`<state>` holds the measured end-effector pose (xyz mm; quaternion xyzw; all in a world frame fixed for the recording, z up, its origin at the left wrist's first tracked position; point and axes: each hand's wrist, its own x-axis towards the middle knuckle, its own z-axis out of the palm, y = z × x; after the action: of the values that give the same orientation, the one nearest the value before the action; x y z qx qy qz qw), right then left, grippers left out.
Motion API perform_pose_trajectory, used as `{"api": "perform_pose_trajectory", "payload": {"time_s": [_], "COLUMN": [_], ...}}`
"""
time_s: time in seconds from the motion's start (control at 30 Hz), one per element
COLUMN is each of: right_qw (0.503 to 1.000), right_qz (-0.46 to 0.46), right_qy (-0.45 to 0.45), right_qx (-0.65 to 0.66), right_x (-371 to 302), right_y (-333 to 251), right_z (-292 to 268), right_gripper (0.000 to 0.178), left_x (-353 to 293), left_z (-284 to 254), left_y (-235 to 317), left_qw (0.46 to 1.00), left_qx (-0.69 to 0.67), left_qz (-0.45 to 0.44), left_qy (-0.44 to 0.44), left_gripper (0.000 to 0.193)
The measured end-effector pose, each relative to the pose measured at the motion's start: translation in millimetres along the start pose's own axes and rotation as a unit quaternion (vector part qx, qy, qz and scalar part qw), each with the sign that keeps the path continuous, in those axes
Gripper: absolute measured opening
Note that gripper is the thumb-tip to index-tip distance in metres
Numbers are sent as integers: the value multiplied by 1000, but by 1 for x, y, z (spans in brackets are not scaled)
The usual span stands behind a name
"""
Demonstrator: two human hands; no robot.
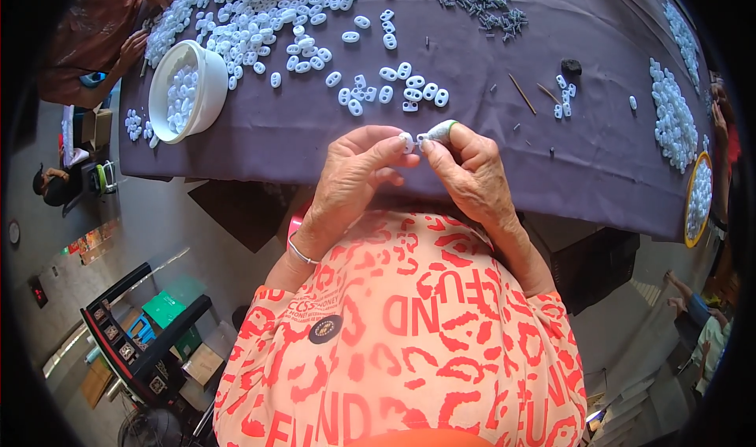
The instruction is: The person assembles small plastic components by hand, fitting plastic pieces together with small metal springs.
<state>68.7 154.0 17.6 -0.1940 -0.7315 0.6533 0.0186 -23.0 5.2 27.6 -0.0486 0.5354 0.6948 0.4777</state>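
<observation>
Near the table's front edge, my left hand [356, 163] pinches a white oval plastic piece [406, 143] between thumb and forefinger. My right hand [472, 171] grips a small white plastic part [422, 140] right beside it. The two pieces meet or nearly meet; whether they are joined I cannot tell. White wrapping [439, 131] covers a fingertip of my right hand. Just beyond my hands lies a loose group of white oval pieces [413, 94], each with two holes, and a few smaller square white parts [359, 89].
A dark cloth covers the table [276, 124]. White ovals are heaped [252, 14] at the far left, by a white tub [213, 92] of them. Small grey pins [484, 10] lie far off. Another pile [671, 120] and a yellow-rimmed basket [699, 199] are at right. Other people sit at both sides.
</observation>
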Motion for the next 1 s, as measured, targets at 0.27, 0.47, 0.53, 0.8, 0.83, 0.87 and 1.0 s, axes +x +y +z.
{"api": "perform_pose_trajectory", "payload": {"time_s": [0.27, 0.47, 0.53, 0.8, 0.83, 0.87, 1.0], "right_qw": [1000, 999, 1000, 999, 999, 999, 997], "right_qz": [-12, -11, -8, -20, -34, -34, -61], "right_qy": [-11, -14, -16, -19, -13, -14, -8], "right_qx": [26, 32, 26, 20, 10, 10, -43], "right_x": [0, 0, -1, 0, 0, 1, 2], "right_y": [2, 0, -1, 0, 0, -1, 0], "right_z": [3, 4, 4, 5, 5, 4, 4], "right_gripper": [13, 14, 15, 16, 15, 15, 13], "left_x": [0, -1, -1, -1, -1, -1, -1], "left_z": [3, 2, 2, 1, 1, 1, 3], "left_y": [-2, -6, -7, -8, -8, -9, -13], "left_qw": [1000, 1000, 999, 997, 997, 996, 992], "left_qx": [-9, 12, 21, 40, 40, 47, 66], "left_qz": [3, 26, 37, 62, 62, 71, 102], "left_qy": [-4, 8, 14, 21, 21, 21, 25], "left_gripper": [19, 19, 19, 18, 18, 18, 17]}}
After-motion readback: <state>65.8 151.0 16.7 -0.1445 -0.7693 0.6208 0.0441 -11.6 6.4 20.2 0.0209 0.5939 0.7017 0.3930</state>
